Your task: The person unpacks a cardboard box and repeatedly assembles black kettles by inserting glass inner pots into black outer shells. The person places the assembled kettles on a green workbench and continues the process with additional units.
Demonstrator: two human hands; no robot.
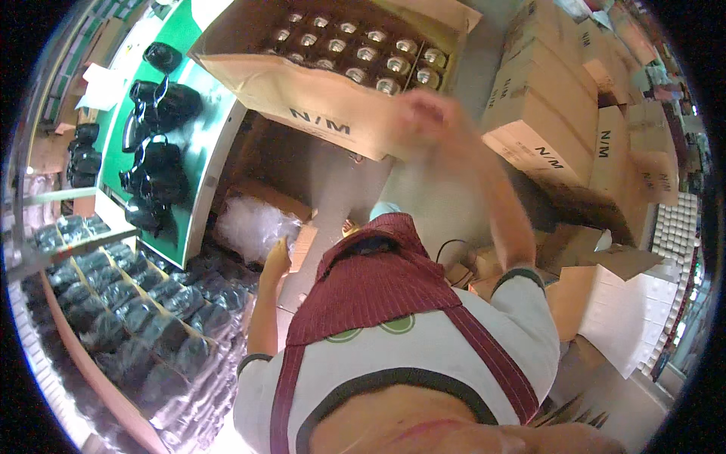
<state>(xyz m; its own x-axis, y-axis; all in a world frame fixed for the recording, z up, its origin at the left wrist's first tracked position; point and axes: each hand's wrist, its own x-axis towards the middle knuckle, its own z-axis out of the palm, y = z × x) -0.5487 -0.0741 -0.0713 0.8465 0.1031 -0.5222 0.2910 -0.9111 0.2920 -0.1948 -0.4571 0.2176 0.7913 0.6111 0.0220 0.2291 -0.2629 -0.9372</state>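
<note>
My right hand (pixel 431 115) is raised at the right front corner of an open cardboard box (pixel 306 94), blurred by motion. Whether it touches the box or holds anything is unclear. Inside the box, rows of shiny round-topped pieces (pixel 366 54) sit in dark divider cells. Lower down on the left, my left hand (pixel 277 257) is beside a bundle of clear plastic film (pixel 255 225). Its fingers are too small and indistinct to show a grip. Several glossy black jug-like vessels (pixel 160 170) stand on a green-topped table (pixel 175 240) at the left.
A large carton (pixel 113 333) at the lower left holds plastic-wrapped black pieces between cardboard dividers. Closed cardboard boxes (pixel 541 113) are stacked at the right. Opened cardboard with white sheets (pixel 631 314) lies by my right side. A loose flap (pixel 304 248) is near my left hand.
</note>
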